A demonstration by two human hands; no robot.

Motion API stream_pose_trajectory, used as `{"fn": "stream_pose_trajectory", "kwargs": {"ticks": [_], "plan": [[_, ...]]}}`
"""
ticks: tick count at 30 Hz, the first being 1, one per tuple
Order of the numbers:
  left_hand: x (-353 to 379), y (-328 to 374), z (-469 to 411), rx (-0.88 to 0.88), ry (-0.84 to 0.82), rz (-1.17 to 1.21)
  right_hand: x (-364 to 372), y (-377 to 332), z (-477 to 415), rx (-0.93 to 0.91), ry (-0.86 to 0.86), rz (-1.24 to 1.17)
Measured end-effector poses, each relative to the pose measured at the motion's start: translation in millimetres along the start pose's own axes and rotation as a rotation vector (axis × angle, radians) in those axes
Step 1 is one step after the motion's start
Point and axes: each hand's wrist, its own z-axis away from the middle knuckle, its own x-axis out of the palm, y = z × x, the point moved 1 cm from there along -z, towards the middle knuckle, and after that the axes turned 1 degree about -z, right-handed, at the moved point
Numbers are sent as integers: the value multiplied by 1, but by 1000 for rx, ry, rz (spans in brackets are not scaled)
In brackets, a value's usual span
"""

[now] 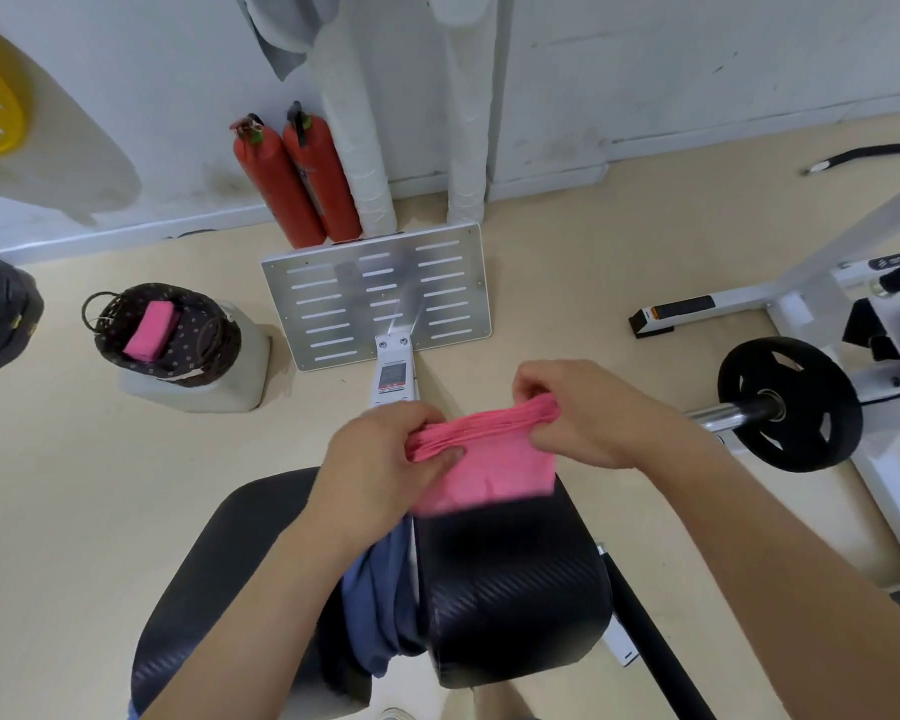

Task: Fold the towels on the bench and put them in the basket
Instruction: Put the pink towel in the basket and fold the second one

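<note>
Basket [204, 350] stands left of bench [515, 589], blue cloth [380, 605] below pink towel [494, 470].

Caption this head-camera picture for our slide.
Left hand and right hand grip a pink towel above the bench, basket nearby.

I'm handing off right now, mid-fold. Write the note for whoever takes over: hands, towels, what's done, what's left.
Left-hand grip: pinches the left end of the pink towel, which is bunched along its top edge and held over the bench.
Right-hand grip: pinches the right end of it.
Blue towel: unfolded, draped between the bench pads.
Basket: to the left, on a white container, with one folded pink towel inside.
Done: one towel folded and in the basket.
Left: finish this fold and put it in the basket, then do the blue towel.
</note>
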Motion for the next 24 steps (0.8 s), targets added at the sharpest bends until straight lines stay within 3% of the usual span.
{"fn": "stream_pose_trajectory", "kwargs": {"ticks": [2, 4, 9, 13, 18, 21, 24], "plan": [[-6, 11, 3, 259, 119, -219, -4, -3, 16, -57, 112, 57], [7, 8, 12, 350, 75, -331, 13, 3, 31, -81, 188, 94], [67, -10, 50, 339, -168, -368, 88, 33, 70, -33, 47, 170], [93, -17, 66, 354, -286, -377, 99, 31, 90, 10, -66, 300], [94, -21, 74, 344, -405, -332, 93, 19, 62, -62, 134, 109], [89, -21, 88, 378, -365, -295, 120, 28, 52, -141, 16, 157], [83, -20, 99, 482, -246, -282, 135, 40, 59, -191, 80, 234]]}}
